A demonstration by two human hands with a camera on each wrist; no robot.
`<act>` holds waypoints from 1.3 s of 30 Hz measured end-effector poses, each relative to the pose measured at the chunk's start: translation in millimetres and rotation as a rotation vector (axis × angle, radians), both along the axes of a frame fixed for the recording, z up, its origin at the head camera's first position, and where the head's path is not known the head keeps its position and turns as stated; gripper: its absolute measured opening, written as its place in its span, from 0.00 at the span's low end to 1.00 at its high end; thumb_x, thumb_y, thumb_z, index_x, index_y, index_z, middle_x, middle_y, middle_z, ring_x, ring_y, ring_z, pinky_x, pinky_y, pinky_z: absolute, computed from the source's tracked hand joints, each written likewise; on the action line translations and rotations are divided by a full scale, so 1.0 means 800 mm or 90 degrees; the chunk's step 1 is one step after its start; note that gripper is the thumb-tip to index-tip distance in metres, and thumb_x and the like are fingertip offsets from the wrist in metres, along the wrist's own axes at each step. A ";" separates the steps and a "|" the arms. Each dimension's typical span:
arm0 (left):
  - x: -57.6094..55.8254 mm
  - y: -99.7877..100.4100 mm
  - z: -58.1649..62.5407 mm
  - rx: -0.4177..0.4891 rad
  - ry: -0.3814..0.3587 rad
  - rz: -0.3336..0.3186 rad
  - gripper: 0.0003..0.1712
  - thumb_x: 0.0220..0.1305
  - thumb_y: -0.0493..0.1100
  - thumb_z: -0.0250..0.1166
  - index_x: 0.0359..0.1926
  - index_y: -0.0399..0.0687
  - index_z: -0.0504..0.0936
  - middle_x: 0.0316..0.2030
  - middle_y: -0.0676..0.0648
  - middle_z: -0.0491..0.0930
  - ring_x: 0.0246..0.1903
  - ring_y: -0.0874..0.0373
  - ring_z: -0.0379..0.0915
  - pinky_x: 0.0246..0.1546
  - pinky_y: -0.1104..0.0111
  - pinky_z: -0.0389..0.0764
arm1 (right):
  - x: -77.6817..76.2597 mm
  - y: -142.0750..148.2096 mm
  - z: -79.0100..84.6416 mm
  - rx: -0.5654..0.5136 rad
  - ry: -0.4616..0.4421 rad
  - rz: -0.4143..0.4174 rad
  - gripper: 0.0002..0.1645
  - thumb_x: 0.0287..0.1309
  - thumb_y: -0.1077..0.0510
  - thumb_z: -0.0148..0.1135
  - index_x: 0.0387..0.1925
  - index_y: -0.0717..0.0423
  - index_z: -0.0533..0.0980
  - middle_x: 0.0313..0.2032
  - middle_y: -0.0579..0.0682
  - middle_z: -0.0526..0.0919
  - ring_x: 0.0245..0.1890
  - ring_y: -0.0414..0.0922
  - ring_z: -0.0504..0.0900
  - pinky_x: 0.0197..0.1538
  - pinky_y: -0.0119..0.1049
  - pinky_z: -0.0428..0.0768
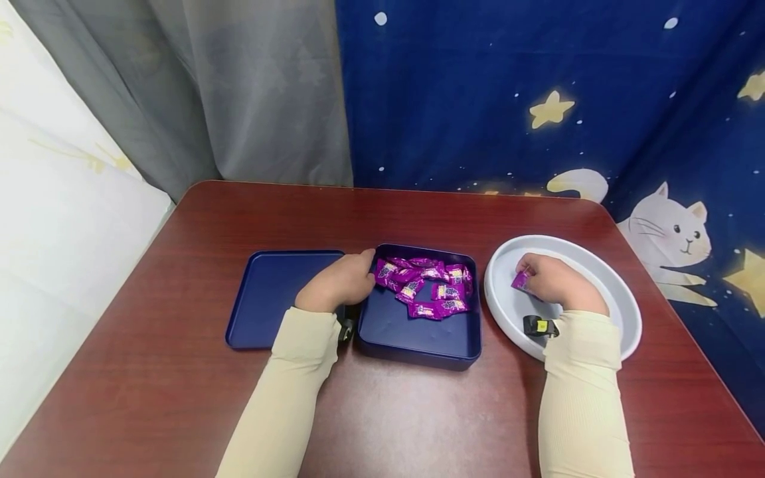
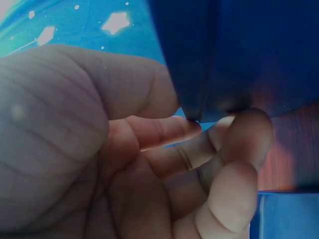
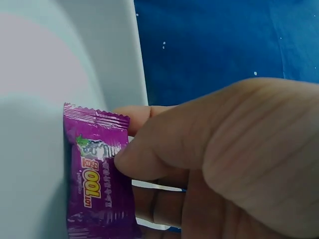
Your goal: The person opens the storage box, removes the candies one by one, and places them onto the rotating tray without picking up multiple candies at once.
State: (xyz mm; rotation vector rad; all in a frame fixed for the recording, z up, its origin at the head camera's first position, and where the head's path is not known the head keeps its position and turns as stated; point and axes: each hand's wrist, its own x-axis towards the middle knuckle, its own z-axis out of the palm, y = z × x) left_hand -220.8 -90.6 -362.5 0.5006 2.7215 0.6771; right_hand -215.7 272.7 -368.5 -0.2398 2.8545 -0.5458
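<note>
My right hand [image 1: 556,282] is over the round white tray [image 1: 629,325], pinching a purple wrapped candy [image 3: 97,174] between thumb and fingers. In the right wrist view the wrapper's printed side faces the camera, close to the tray's surface. My left hand [image 1: 342,280] holds the left wall of a dark blue square box [image 1: 412,340] near its far corner; in the left wrist view the thumb [image 2: 144,89] and curled fingers meet at that edge. Several purple wrapped candies [image 1: 425,273] lie loosely piled in the box, mostly toward its far side.
A flat dark blue lid [image 1: 263,299] lies on the reddish-brown table [image 1: 382,425] left of the box, partly under my left forearm. Behind the table hang a grey curtain [image 1: 275,93] and a blue star-patterned curtain [image 1: 454,99].
</note>
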 end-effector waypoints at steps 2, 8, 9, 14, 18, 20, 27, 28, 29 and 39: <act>0.000 0.000 0.000 0.000 0.000 0.000 0.37 0.67 0.40 0.49 0.73 0.40 0.45 0.69 0.39 0.56 0.65 0.48 0.53 0.65 0.52 0.60 | -0.001 0.000 0.000 0.001 -0.008 -0.003 0.17 0.48 0.71 0.47 0.42 0.64 0.74 0.26 0.56 0.76 0.24 0.48 0.72 0.26 0.40 0.73; 0.001 0.000 0.001 -0.006 -0.003 0.005 0.36 0.68 0.40 0.49 0.72 0.39 0.47 0.69 0.39 0.57 0.65 0.48 0.53 0.65 0.53 0.60 | -0.001 -0.001 0.003 0.019 -0.023 -0.015 0.25 0.50 0.69 0.48 0.53 0.67 0.71 0.43 0.68 0.78 0.34 0.53 0.77 0.39 0.50 0.79; 0.001 0.000 0.002 -0.007 -0.004 0.006 0.35 0.68 0.40 0.49 0.72 0.38 0.48 0.69 0.39 0.57 0.65 0.48 0.53 0.65 0.53 0.60 | -0.001 -0.002 0.004 0.022 -0.022 -0.017 0.26 0.50 0.69 0.48 0.55 0.67 0.70 0.46 0.69 0.77 0.35 0.54 0.77 0.41 0.52 0.79; 0.001 0.000 0.002 -0.007 -0.007 0.007 0.35 0.68 0.40 0.49 0.72 0.38 0.48 0.69 0.39 0.57 0.65 0.48 0.54 0.65 0.52 0.60 | 0.002 -0.002 0.009 0.034 -0.015 -0.021 0.30 0.51 0.68 0.48 0.59 0.66 0.68 0.51 0.72 0.75 0.37 0.55 0.76 0.44 0.55 0.77; 0.000 -0.001 0.003 -0.003 -0.006 0.003 0.36 0.68 0.40 0.49 0.72 0.39 0.47 0.69 0.39 0.57 0.65 0.48 0.53 0.65 0.52 0.60 | 0.005 -0.003 0.013 0.039 -0.016 -0.026 0.31 0.51 0.68 0.49 0.60 0.65 0.67 0.54 0.71 0.73 0.40 0.56 0.75 0.47 0.56 0.76; 0.000 -0.001 0.003 -0.002 -0.007 0.003 0.36 0.68 0.40 0.49 0.72 0.39 0.46 0.69 0.39 0.56 0.65 0.49 0.53 0.65 0.52 0.60 | 0.006 -0.004 0.017 0.041 -0.012 -0.023 0.31 0.52 0.67 0.49 0.61 0.66 0.66 0.55 0.72 0.72 0.43 0.58 0.74 0.50 0.59 0.74; 0.000 0.000 0.004 -0.009 -0.012 0.005 0.36 0.68 0.41 0.49 0.72 0.39 0.46 0.69 0.39 0.57 0.65 0.48 0.53 0.65 0.52 0.60 | 0.014 -0.015 0.038 0.044 -0.005 -0.026 0.30 0.56 0.64 0.52 0.62 0.62 0.64 0.56 0.71 0.71 0.52 0.65 0.70 0.55 0.66 0.69; 0.000 0.000 0.004 -0.012 -0.012 0.005 0.36 0.68 0.41 0.49 0.72 0.39 0.46 0.69 0.39 0.57 0.65 0.48 0.53 0.65 0.52 0.60 | 0.015 -0.018 0.042 0.043 -0.003 -0.025 0.30 0.56 0.63 0.52 0.63 0.61 0.64 0.56 0.71 0.71 0.53 0.65 0.70 0.54 0.66 0.69; 0.000 0.000 0.004 -0.014 -0.013 0.005 0.36 0.68 0.41 0.49 0.72 0.39 0.46 0.69 0.39 0.57 0.65 0.48 0.54 0.65 0.52 0.60 | 0.017 -0.021 0.045 0.043 -0.003 -0.026 0.31 0.57 0.63 0.53 0.63 0.60 0.64 0.56 0.71 0.71 0.53 0.66 0.70 0.54 0.66 0.70; 0.001 0.000 0.006 -0.012 -0.009 0.003 0.37 0.68 0.40 0.48 0.73 0.40 0.44 0.69 0.39 0.56 0.65 0.48 0.54 0.65 0.52 0.61 | 0.037 -0.054 0.077 0.037 0.055 0.003 0.30 0.58 0.64 0.53 0.64 0.62 0.63 0.59 0.68 0.69 0.53 0.62 0.70 0.57 0.64 0.68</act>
